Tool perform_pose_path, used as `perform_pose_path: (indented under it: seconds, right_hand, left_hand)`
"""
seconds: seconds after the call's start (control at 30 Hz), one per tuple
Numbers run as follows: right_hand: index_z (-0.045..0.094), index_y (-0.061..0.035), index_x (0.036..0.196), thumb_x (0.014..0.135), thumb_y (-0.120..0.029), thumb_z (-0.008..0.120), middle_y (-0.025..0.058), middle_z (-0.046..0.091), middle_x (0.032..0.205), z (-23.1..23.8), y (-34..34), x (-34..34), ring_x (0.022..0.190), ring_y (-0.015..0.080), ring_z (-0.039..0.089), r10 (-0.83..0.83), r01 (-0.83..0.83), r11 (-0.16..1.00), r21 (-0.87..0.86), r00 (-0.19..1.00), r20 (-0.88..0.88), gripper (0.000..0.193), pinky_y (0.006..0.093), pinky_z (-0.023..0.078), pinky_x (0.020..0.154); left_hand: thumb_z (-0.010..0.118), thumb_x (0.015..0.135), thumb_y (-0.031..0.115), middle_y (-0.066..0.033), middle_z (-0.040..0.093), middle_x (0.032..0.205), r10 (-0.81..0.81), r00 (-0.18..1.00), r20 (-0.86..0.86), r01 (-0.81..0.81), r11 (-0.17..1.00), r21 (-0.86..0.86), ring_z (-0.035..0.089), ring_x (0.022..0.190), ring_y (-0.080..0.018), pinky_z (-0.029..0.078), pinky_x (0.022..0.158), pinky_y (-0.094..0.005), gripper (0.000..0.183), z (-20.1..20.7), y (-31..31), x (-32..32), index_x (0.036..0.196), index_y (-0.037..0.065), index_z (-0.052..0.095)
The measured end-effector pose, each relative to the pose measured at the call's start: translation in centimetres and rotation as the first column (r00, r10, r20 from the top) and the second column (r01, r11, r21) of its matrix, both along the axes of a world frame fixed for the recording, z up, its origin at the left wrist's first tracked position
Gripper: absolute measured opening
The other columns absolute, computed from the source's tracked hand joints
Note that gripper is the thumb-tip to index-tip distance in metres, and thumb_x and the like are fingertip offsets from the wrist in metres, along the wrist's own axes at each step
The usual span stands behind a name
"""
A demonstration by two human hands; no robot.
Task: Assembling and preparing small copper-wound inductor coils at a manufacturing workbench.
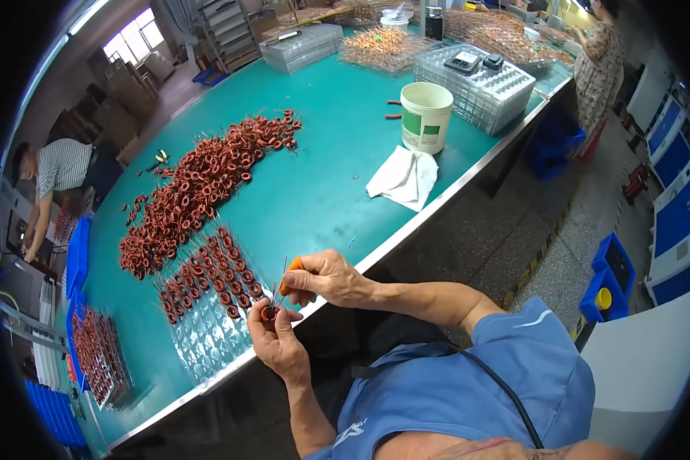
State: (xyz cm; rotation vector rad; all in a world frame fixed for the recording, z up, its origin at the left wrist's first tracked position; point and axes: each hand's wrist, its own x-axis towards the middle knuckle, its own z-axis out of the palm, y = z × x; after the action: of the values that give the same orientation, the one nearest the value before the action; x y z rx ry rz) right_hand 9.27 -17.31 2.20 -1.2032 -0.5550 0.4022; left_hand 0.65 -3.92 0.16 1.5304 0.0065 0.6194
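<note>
My left hand (284, 353) is closed, with a small reddish-brown wire-wound ring coil (268, 313) pinched in its fingertips. Thin wire leads stand up from that coil. Close above it, my right hand (336, 277) grips a small orange-handled tool (294, 267); its working end is too small to make out. Beside my hands lies a clear plastic blister tray (207, 349), its far part filled with rows of similar coils (218, 268). A large heap of loose coils (199, 176) spreads over the green table behind the tray.
On the green table (322, 192) stand a white bucket (425, 115), a crumpled white cloth (406, 178) and stacked clear trays (475, 88). Red-handled pliers (393, 109) lie behind the bucket. A filled tray (100, 356) sits far left. One person (67, 165) works at left, another (599, 69) at upper right.
</note>
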Motion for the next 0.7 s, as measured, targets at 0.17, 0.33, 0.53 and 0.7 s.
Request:
perform_pose_path:
  seconds: [0.17,0.33,0.53,0.7]
  right_hand:
    - [0.058,0.0003,0.108,0.094,-0.025,0.06,0.0043,0.063,0.081,-0.6,0.8,0.6,0.065,0.0076,0.057,0.026,-0.026,0.999,0.021,1.0,-0.006,0.029,0.0215,0.047,0.058]
    - [0.064,0.0,0.084,0.09,-0.027,0.066,0.0003,0.056,0.059,-0.7,0.7,-0.4,0.046,0.0055,0.049,0.058,-0.054,0.996,-0.069,0.996,0.063,0.028,0.0227,0.039,0.044]
    - [0.062,0.0,0.077,0.089,-0.031,0.066,-0.0005,0.051,0.051,-1.4,0.6,-0.7,0.039,0.0054,0.044,0.004,-0.018,0.994,-0.111,0.992,-0.124,0.033,0.0213,0.033,0.037]
    - [0.062,-0.0004,0.077,0.09,-0.032,0.065,-0.0016,0.049,0.051,-1.3,-0.6,-0.1,0.039,0.0052,0.043,0.011,-0.036,0.993,-0.113,0.976,-0.218,0.034,0.021,0.033,0.038]
  left_hand:
    - [0.05,0.094,0.005,-0.0054,0.053,0.077,-0.146,0.981,-0.129,0.128,0.981,-0.143,0.054,0.058,-0.0132,0.047,0.058,-0.0237,0.022,0.4,1.7,-0.4,0.114,-0.003,0.047]
    - [0.046,0.1,0.034,-0.0028,0.045,0.059,-0.405,0.898,-0.173,0.341,0.888,-0.309,0.043,0.045,-0.0112,0.04,0.039,-0.0247,0.035,-0.3,3.4,-1.1,0.1,-0.001,0.054]
    - [0.045,0.101,0.032,-0.0062,0.055,0.084,-0.351,0.91,-0.221,0.375,0.924,0.076,0.056,0.073,-0.0134,0.046,0.068,-0.0261,0.04,-1.5,2.7,-1.8,0.115,-0.004,0.052]
    - [0.052,0.097,0.017,-0.0068,0.055,0.089,-0.395,0.901,-0.179,0.419,0.9,0.12,0.054,0.075,-0.0122,0.045,0.065,-0.0241,0.034,-1.3,1.5,-2.6,0.125,-0.002,0.046]
